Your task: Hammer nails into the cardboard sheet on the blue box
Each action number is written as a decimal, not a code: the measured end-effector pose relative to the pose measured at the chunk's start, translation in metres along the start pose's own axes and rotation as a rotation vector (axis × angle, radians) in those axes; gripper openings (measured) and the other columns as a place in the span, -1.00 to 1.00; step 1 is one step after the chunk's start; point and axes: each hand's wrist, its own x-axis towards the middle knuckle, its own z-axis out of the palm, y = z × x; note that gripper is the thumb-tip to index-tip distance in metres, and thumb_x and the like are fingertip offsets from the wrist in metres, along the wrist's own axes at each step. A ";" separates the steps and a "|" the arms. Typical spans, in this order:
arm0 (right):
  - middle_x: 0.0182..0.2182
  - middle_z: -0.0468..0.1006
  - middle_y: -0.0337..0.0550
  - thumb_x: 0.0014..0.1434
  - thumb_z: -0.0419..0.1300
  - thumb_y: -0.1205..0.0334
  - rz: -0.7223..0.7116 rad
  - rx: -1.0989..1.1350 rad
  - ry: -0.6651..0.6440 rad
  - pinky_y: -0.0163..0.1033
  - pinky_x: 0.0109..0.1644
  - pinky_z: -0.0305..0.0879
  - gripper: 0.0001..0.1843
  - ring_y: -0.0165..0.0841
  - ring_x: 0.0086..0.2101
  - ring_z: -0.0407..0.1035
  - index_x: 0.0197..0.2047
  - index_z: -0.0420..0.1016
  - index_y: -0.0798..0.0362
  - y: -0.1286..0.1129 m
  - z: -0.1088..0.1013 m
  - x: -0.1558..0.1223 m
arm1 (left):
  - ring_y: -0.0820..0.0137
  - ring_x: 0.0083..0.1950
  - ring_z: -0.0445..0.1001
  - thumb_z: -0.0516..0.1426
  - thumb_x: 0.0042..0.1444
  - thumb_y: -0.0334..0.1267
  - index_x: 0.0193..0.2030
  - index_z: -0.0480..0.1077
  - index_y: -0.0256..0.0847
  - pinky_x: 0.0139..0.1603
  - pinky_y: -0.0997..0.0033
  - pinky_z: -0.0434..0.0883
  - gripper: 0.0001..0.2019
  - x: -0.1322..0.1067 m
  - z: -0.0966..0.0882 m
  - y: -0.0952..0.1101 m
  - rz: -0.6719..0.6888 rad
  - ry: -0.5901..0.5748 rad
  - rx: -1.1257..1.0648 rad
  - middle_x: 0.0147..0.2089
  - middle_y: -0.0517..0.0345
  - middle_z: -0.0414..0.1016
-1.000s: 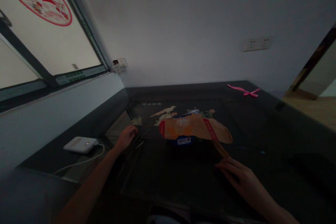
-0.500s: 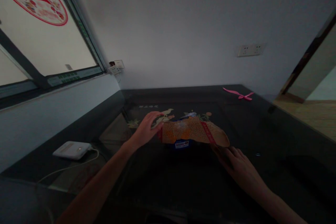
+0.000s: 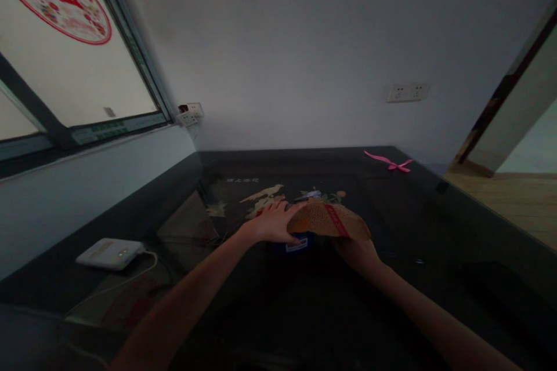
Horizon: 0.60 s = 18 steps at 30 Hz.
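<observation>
An orange perforated fan [image 3: 327, 219] with red bands lies across a small blue container [image 3: 297, 243] on the dark glass table [image 3: 391, 301]. My left hand [image 3: 275, 222] rests on the fan's left end, fingers laid flat over it. My right hand [image 3: 357, 253] is under the fan's right end, where its handle was, with fingers curled and mostly hidden by the fan.
A pink ribbon bow [image 3: 390, 163] lies at the table's far right corner. A white box [image 3: 110, 253] with a cable sits at the left by the window ledge. Wall sockets [image 3: 407, 92] are behind. A bird inlay [image 3: 263, 192] shows under the glass.
My left hand moved right from the thin sticks onto the fan's left end. My right hand slid forward from the table to beneath the fan's right end.
</observation>
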 end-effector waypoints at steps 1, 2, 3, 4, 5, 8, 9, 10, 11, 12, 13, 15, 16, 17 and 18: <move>0.16 0.22 0.08 0.17 0.00 0.22 -0.015 -0.014 0.025 -0.08 0.08 0.14 -0.51 -0.10 0.15 0.09 0.18 0.22 0.10 0.000 0.001 0.003 | -0.09 0.26 0.00 0.19 -0.24 0.20 0.30 -0.21 0.10 0.12 -0.12 0.09 -0.01 0.001 0.001 0.000 -0.005 0.013 -0.009 0.25 -0.09 0.05; 0.17 0.21 0.08 0.18 -0.01 0.22 -0.021 -0.030 0.012 -0.08 0.08 0.14 -0.50 -0.10 0.14 0.09 0.19 0.19 0.09 -0.001 0.001 0.006 | -0.07 0.24 0.04 0.20 -0.25 0.19 0.30 -0.19 0.10 0.11 -0.09 0.11 -0.01 0.002 0.002 -0.001 -0.006 0.030 -0.022 0.22 -0.09 0.08; 0.15 0.25 0.08 0.18 -0.02 0.22 -0.015 -0.041 -0.034 -0.08 0.04 0.18 -0.50 -0.09 0.11 0.15 0.20 0.17 0.07 -0.002 -0.001 0.010 | -0.05 0.21 0.09 0.20 -0.26 0.18 0.30 -0.18 0.10 0.11 -0.05 0.14 -0.02 0.003 0.001 -0.004 -0.005 0.052 -0.036 0.21 -0.08 0.10; 0.10 0.31 0.08 0.18 -0.03 0.21 0.003 -0.040 -0.094 -0.08 -0.05 0.25 -0.50 -0.09 0.03 0.26 0.21 0.15 0.03 -0.005 -0.004 0.013 | -0.02 0.18 0.14 0.21 -0.26 0.17 0.30 -0.17 0.09 0.10 -0.01 0.16 -0.02 0.004 0.000 -0.008 -0.005 0.079 -0.048 0.19 -0.07 0.13; 0.03 0.37 0.06 0.19 -0.04 0.21 0.024 -0.037 -0.157 -0.11 -0.15 0.29 -0.50 -0.12 -0.08 0.36 0.21 0.14 -0.01 -0.008 -0.007 0.016 | 0.01 0.15 0.18 0.20 -0.25 0.17 0.30 -0.16 0.08 0.09 0.03 0.18 -0.03 0.004 -0.003 -0.015 -0.011 0.111 -0.054 0.17 -0.05 0.15; -0.15 0.46 -0.02 0.21 -0.09 0.22 0.024 -0.042 -0.250 -0.25 -0.35 0.27 -0.55 -0.23 -0.29 0.45 0.18 0.14 -0.04 -0.017 -0.016 0.022 | 0.04 0.09 0.24 0.17 -0.21 0.18 0.30 -0.13 0.03 0.06 0.08 0.21 -0.07 0.001 -0.018 -0.051 -0.097 0.226 -0.031 0.12 -0.06 0.21; -0.18 0.47 -0.04 0.22 -0.11 0.22 0.010 -0.051 -0.242 -0.27 -0.37 0.25 -0.57 -0.26 -0.31 0.45 0.17 0.14 -0.03 -0.020 -0.017 0.023 | 0.03 0.08 0.25 0.16 -0.19 0.17 0.30 -0.11 -0.01 0.05 0.07 0.20 -0.08 -0.001 -0.024 -0.067 -0.139 0.261 -0.013 0.11 -0.09 0.21; -0.21 0.46 -0.05 0.23 -0.13 0.22 -0.002 -0.060 -0.229 -0.29 -0.38 0.23 -0.57 -0.28 -0.31 0.45 0.17 0.15 -0.03 -0.022 -0.018 0.023 | 0.01 0.09 0.24 0.16 -0.19 0.17 0.29 -0.08 -0.03 0.05 0.07 0.20 -0.09 -0.004 -0.029 -0.086 -0.188 0.287 0.009 0.11 -0.10 0.21; -0.22 0.46 -0.06 0.24 -0.14 0.22 -0.009 -0.069 -0.222 -0.30 -0.38 0.21 -0.57 -0.29 -0.32 0.45 0.17 0.14 -0.04 -0.025 -0.018 0.024 | 0.00 0.09 0.24 0.17 -0.21 0.15 0.29 -0.06 -0.04 0.05 0.06 0.19 -0.09 -0.008 -0.034 -0.105 -0.243 0.305 0.034 0.12 -0.11 0.21; -0.23 0.45 -0.07 0.24 -0.14 0.23 -0.011 -0.077 -0.221 -0.31 -0.39 0.19 -0.57 -0.30 -0.33 0.44 0.18 0.12 -0.05 -0.026 -0.017 0.024 | -0.01 0.09 0.23 0.19 -0.23 0.14 0.28 -0.04 -0.05 0.05 0.05 0.19 -0.08 -0.013 -0.037 -0.124 -0.291 0.307 0.052 0.12 -0.11 0.21; -0.22 0.44 -0.07 0.24 -0.14 0.24 -0.011 -0.082 -0.226 -0.31 -0.39 0.18 -0.55 -0.31 -0.34 0.44 0.20 0.10 -0.06 -0.028 -0.017 0.024 | -0.02 0.10 0.22 0.20 -0.25 0.13 0.28 -0.02 -0.07 0.06 0.06 0.18 -0.08 -0.018 -0.038 -0.143 -0.328 0.299 0.058 0.12 -0.11 0.22; -0.19 0.42 -0.06 0.24 -0.15 0.25 -0.023 -0.084 -0.231 -0.30 -0.39 0.18 -0.54 -0.31 -0.33 0.44 0.21 0.09 -0.08 -0.032 -0.015 0.027 | 0.00 0.10 0.23 0.20 -0.26 0.11 0.27 0.00 -0.11 0.06 0.11 0.19 -0.08 -0.030 -0.037 -0.177 -0.400 0.261 0.028 0.12 -0.10 0.25; -0.18 0.42 -0.05 0.24 -0.15 0.25 -0.033 -0.082 -0.231 -0.30 -0.38 0.18 -0.54 -0.30 -0.31 0.44 0.21 0.09 -0.09 -0.034 -0.013 0.028 | 0.00 0.09 0.25 0.20 -0.26 0.11 0.27 0.00 -0.12 0.04 0.11 0.21 -0.08 -0.036 -0.035 -0.190 -0.432 0.235 0.012 0.12 -0.10 0.27; -0.17 0.41 -0.04 0.24 -0.15 0.25 -0.043 -0.076 -0.228 -0.29 -0.36 0.19 -0.54 -0.29 -0.30 0.44 0.21 0.10 -0.09 -0.037 -0.012 0.031 | 0.00 0.09 0.26 0.20 -0.27 0.11 0.27 0.00 -0.12 0.03 0.11 0.22 -0.07 -0.041 -0.033 -0.201 -0.462 0.206 0.002 0.11 -0.10 0.28; -0.16 0.41 -0.04 0.24 -0.16 0.25 -0.048 -0.069 -0.226 -0.28 -0.35 0.19 -0.54 -0.28 -0.29 0.44 0.21 0.11 -0.09 -0.041 -0.011 0.034 | 0.00 0.09 0.26 0.20 -0.27 0.11 0.27 0.00 -0.13 0.02 0.11 0.23 -0.07 -0.046 -0.030 -0.210 -0.478 0.188 -0.003 0.11 -0.11 0.29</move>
